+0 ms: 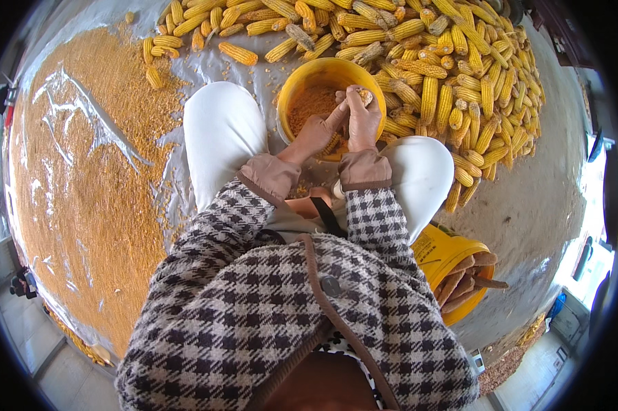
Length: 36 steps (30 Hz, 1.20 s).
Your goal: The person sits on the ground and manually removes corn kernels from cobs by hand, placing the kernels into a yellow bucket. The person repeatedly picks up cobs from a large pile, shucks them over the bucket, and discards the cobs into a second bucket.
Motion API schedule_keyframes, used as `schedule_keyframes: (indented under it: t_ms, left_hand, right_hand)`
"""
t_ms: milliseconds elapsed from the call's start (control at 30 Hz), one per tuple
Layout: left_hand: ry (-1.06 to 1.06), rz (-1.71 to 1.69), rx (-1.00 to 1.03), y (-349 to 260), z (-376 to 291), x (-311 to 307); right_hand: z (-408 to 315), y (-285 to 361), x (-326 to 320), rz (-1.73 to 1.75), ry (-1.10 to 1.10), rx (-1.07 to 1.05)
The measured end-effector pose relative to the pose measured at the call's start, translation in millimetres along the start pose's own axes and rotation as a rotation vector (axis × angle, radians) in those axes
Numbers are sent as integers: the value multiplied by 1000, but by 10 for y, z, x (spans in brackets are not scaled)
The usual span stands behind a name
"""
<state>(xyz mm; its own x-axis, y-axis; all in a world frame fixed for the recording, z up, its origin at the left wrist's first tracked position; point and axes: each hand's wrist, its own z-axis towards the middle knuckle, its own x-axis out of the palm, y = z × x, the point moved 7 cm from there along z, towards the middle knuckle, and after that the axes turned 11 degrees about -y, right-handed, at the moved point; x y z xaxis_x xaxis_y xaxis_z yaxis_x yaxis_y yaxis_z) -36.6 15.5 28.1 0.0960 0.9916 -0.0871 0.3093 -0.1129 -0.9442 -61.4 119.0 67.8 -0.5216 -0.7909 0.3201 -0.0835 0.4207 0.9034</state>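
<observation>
Between my knees stands a yellow plastic bucket [283,115] with loose orange corn kernels [309,105] inside. Over its right part, my right hand [364,120] is closed around an ear of corn [365,96], of which only one end shows. My left hand [316,133] reaches in from the left, its extended finger meeting the right hand near the ear; whether it grips anything is hidden. Another corn cob [332,144] lies in the bucket below the hands.
A large heap of yellow corn ears [442,77] lies ahead and to the right. Shelled kernels [93,205] cover a plastic sheet [178,174] at the left. A tipped yellow bucket [437,251] holding bare cobs [460,282] lies by my right thigh.
</observation>
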Motion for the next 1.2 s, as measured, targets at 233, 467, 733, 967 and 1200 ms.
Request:
schedule_keyframes:
  t_ms: [233,467,733,967,1200]
  left_hand:
    - [-75,125,-108,280,200,-83]
    - [1,-776,-552,100,-71,69]
    - [109,-495,-357,-241,-212,25]
    - [-73,-609,-321,28,-107,-4]
    - [146,-817,-512,166,-83,131]
  right_hand:
    - [-33,181,1,72,11,-47]
    - [150,259,-316,-8,-191,-100]
    - [139,-28,-304,-55,-77,99]
    - [70,25,-220,117,-90,71]
    - [129,-159,-286,236,-117,235]
